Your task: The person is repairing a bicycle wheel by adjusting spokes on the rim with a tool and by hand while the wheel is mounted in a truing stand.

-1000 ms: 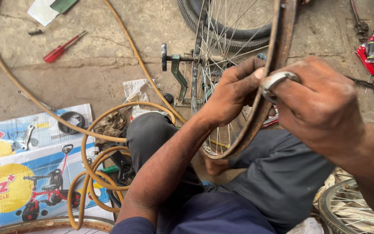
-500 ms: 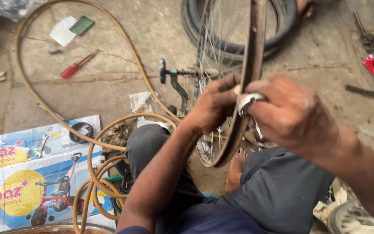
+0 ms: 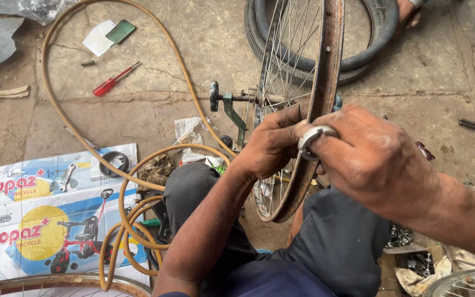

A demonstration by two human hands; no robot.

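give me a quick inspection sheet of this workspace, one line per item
surface: bare concrete floor, dusty and stained
job's things: rusty spoked wheel rim upright in a green truing stand; small metal tool pressed against the rim
clutter: red screwdriver, flattened printed carton, black tyre, scraps of paper and plastic
hands: left hand grips the rim; right hand holds the metal tool on the rim
cables: long tan hose looped across the floor and coiled by the knee
surroundings: another wheel rim at the bottom edge; tools at the right edge
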